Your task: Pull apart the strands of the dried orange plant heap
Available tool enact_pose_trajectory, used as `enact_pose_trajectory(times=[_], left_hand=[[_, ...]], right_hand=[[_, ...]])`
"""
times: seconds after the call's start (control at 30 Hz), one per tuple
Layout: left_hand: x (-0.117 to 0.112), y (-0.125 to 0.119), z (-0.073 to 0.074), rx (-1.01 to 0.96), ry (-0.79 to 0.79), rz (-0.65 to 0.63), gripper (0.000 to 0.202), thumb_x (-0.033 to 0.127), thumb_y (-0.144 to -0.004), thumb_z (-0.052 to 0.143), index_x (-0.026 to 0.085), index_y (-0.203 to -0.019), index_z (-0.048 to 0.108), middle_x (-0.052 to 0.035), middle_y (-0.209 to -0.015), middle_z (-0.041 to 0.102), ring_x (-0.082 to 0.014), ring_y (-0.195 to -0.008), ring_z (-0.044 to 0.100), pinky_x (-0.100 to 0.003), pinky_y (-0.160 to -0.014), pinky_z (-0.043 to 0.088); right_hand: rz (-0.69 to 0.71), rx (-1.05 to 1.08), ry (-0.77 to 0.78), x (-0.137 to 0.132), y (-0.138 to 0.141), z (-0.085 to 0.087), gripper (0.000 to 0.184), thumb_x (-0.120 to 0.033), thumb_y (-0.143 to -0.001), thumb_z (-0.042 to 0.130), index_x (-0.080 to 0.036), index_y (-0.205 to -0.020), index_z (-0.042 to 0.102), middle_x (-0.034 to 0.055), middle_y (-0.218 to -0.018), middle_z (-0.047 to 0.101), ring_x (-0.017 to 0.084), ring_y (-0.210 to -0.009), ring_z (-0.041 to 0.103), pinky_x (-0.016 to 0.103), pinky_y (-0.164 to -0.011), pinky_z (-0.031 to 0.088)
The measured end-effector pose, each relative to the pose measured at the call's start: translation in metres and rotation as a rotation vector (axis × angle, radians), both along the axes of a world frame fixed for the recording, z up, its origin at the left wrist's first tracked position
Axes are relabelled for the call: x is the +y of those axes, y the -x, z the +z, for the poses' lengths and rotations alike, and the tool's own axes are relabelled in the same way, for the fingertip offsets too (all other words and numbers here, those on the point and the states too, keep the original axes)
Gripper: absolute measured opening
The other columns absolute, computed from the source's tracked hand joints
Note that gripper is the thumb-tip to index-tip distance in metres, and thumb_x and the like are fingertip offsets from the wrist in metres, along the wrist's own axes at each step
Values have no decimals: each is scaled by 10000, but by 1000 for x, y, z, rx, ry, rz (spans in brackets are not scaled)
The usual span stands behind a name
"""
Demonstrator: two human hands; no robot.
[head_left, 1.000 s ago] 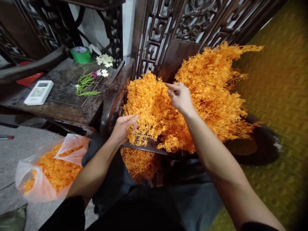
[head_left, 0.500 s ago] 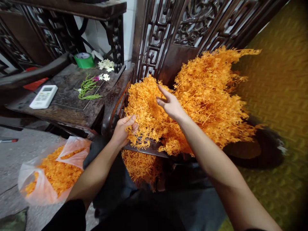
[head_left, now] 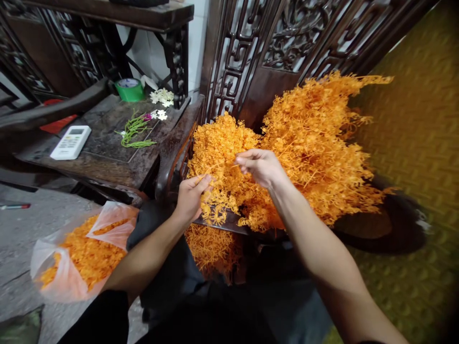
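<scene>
A big heap of orange flower sprigs [head_left: 308, 143] lies on a dark carved wooden chair [head_left: 172, 157]. My left hand [head_left: 190, 198] grips a bunch of the sprigs at the heap's near left edge, fingers curled round the stems. My right hand [head_left: 260, 167] is over the middle of the heap, thumb and fingers pinched on a thin orange sprig. More orange sprigs [head_left: 208, 248] hang below the seat edge, between my knees.
A clear plastic bag of orange petals [head_left: 79, 258] lies on the grey floor at left. A dark side table [head_left: 96, 157] holds a white remote [head_left: 71, 142], green stems [head_left: 136, 131], white blossoms [head_left: 161, 98] and a green tape roll [head_left: 129, 89]. A yellow woven mat [head_left: 419, 157] is at right.
My right hand has come down and toward me from the top of the heap, opened, then pinched shut on a sprig. My left hand kept its grip and shifted slightly right.
</scene>
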State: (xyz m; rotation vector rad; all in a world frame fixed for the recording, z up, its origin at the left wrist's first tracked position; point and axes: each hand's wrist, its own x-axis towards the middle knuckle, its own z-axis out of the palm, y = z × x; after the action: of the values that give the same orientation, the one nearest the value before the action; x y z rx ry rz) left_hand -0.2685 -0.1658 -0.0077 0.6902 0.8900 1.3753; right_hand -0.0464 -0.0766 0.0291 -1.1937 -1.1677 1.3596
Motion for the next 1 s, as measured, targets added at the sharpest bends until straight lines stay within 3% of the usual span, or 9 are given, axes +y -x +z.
enact_pose_trajectory(times=[0.07,0.13,0.33,0.43,0.57,0.7,0.8,0.9,1.0], left_hand=[[0,2,1,-13,21,35,440,511,-649,920,142,-748,701,52,-522,487,-55,-461,405,-197,-453,276],[2,3,0,-29,20,19,432,515,-676,903,145,-776,703,55,-520,488,-56,-459,404,-197,-454,281],[7,-4,-3,13,-4,-27,416,525,-780,833,167,-759,622,45,-603,510,-55,-494,392,-206,-465,290],[8,-3,-3,1,8,-10,407,512,-779,836,173,-781,610,49,-619,502,-55,-502,391,-207,-464,289],[10,0,-2,-14,28,1,403,510,-785,831,173,-814,612,54,-632,497,-51,-496,375,-207,-457,278],[10,-3,-3,-19,-7,38,406,497,-803,815,174,-990,655,31,-734,560,-61,-570,456,-204,-530,358],[9,-8,-7,15,-77,58,498,404,-760,873,215,-1123,588,2,-861,648,-110,-716,593,-246,-687,475],[7,-11,-13,86,-139,68,582,295,-707,920,233,-1121,515,-20,-952,693,-158,-849,660,-310,-841,516],[7,-9,-16,220,-170,84,542,278,-716,911,230,-1065,499,-22,-949,698,-178,-868,666,-338,-879,511]], right_hand=[[-231,-21,-77,15,-22,-1,313,-226,-537,966,-159,-693,703,7,-610,676,90,-490,575,237,-464,503],[-309,-72,-144,21,-32,-1,300,-228,-575,949,-173,-718,691,-12,-621,668,104,-520,614,260,-527,565],[41,-16,-64,0,-3,10,386,-319,-596,968,-182,-852,714,18,-786,720,186,-731,768,375,-763,676],[132,22,-5,-7,8,14,453,-354,-553,997,-185,-870,721,19,-792,735,210,-765,790,371,-759,683],[176,-28,-7,-12,8,17,442,-372,-545,1001,-196,-857,742,21,-736,752,195,-684,767,328,-631,658],[189,-154,-109,-25,14,20,358,-374,-601,973,-199,-823,754,29,-730,759,164,-642,719,327,-631,628],[196,-328,-221,-39,25,21,277,-338,-661,931,-195,-816,752,32,-751,759,167,-699,712,332,-677,600],[206,-496,-340,-51,36,21,172,-324,-752,855,-207,-789,734,27,-776,756,175,-728,705,346,-697,569],[196,-625,-463,-57,42,20,149,-327,-825,794,-216,-759,719,32,-812,762,183,-733,697,359,-689,540]])
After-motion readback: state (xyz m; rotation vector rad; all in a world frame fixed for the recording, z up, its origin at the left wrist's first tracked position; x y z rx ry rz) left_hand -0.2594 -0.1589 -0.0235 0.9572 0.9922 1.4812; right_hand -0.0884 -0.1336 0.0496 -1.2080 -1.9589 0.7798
